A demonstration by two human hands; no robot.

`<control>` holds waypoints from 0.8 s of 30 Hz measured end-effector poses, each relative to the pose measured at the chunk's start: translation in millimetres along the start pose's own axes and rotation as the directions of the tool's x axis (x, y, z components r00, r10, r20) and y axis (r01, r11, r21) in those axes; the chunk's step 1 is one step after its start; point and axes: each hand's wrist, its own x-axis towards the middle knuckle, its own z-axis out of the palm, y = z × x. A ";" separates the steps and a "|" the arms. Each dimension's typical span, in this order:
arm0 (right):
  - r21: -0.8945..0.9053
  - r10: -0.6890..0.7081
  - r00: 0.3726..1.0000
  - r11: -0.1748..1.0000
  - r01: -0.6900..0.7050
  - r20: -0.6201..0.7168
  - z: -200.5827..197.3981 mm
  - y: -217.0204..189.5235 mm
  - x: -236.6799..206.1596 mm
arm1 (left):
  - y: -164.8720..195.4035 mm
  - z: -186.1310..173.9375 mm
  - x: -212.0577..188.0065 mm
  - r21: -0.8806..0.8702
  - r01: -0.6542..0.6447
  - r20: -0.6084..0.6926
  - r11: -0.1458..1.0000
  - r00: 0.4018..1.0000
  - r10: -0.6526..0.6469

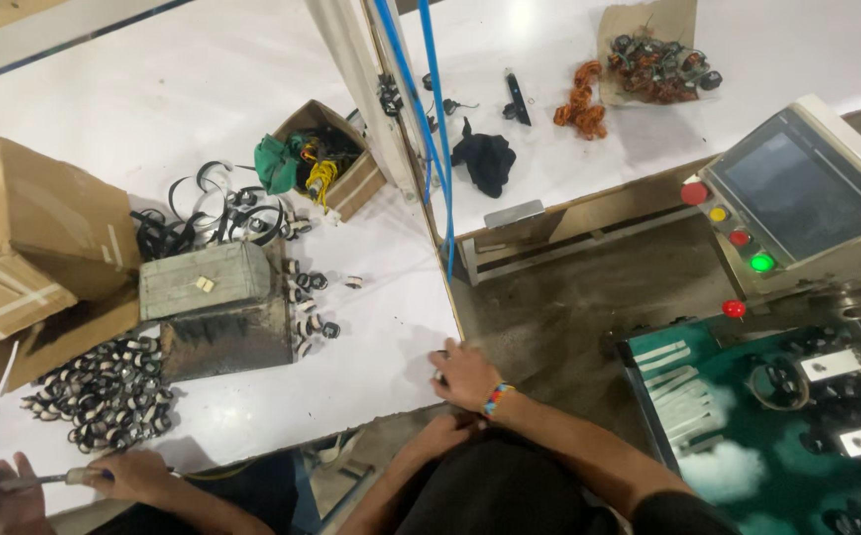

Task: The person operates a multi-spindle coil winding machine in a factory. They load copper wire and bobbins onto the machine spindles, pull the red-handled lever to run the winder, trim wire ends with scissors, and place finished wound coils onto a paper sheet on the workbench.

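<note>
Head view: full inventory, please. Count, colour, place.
white table: two, left and top
cardboard box: one large, brown, left
metal blocks: two, grey, stacked mid-table
ring parts: many, black-white, piled lower left
black cloth: one, far table
copper coils: several, orange, far table
control panel: one, grey, coloured buttons, right
co-worker's hands: two, bottom left, holding thin tool
right hand: beaded wristband, on table edge
left hand: just below it

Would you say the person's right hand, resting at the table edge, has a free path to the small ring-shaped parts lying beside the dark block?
Probably yes. The right hand rests on the white table at its edge, and only bare tabletop lies between it and the small ring-shaped parts beside the dark block.
</note>
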 end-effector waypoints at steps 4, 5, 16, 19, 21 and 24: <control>-0.152 -0.099 0.985 0.981 0.121 0.141 -3.2 -39.6 87.3 | -8.0 -14.1 -6.3 -0.215 -0.009 -0.103 0.977 0.995 -0.013; -0.096 -0.098 0.991 0.990 0.107 0.094 -5.6 -45.7 101.7 | -8.4 -19.1 -7.3 -0.246 0.014 -0.130 0.969 0.990 -0.047; 0.243 0.335 0.890 0.933 -0.267 -0.308 -77.2 89.7 -16.9 | 70.0 -124.6 127.5 0.175 -0.014 -0.230 0.985 0.972 0.054; 0.277 0.690 0.713 0.713 -0.644 -0.120 -85.0 146.1 -100.4 | 124.3 -158.3 218.6 0.486 -0.162 -0.553 0.859 0.704 0.445; 0.235 0.803 0.597 0.582 -0.779 -0.009 -83.1 169.7 -149.8 | 155.1 -179.6 270.0 0.648 -0.118 -0.581 0.753 0.562 0.588; 0.320 0.813 0.565 0.502 -0.803 0.142 -79.9 192.6 -198.7 | 191.3 -196.1 321.8 0.655 0.190 -0.660 0.732 0.614 0.432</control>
